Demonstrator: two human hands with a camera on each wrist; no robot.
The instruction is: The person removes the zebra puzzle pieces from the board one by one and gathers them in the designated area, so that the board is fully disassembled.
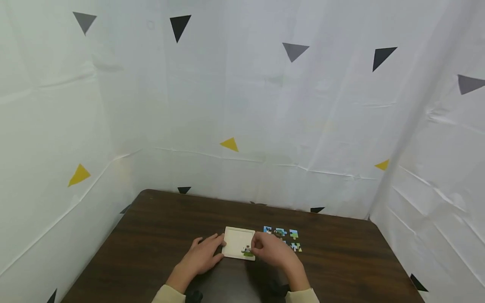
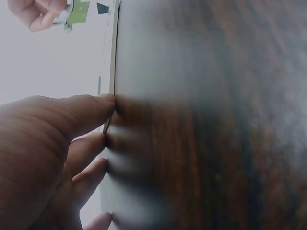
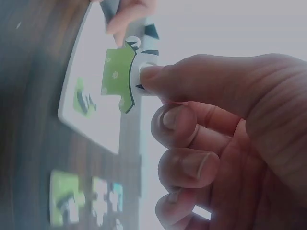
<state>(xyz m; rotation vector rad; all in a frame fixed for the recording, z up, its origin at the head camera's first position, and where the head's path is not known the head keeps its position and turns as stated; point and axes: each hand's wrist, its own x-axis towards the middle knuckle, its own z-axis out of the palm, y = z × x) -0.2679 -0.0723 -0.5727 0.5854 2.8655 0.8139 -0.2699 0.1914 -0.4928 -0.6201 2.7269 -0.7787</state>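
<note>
A pale square puzzle tray lies on the dark wooden table. My left hand is spread at its left side, with thumb and fingertips touching the tray's edge in the left wrist view. Between right thumb and index finger, my right hand pinches a green-and-white jigsaw piece above the tray; the other fingers are curled. Another piece with green on it lies in the tray near a corner. In the head view, the right hand covers part of the tray's right side.
Several loose jigsaw pieces lie to the right of the tray, some partly hidden behind the right hand. The dark wooden table extends around them. A white curtain with triangles hangs behind the table and at both sides.
</note>
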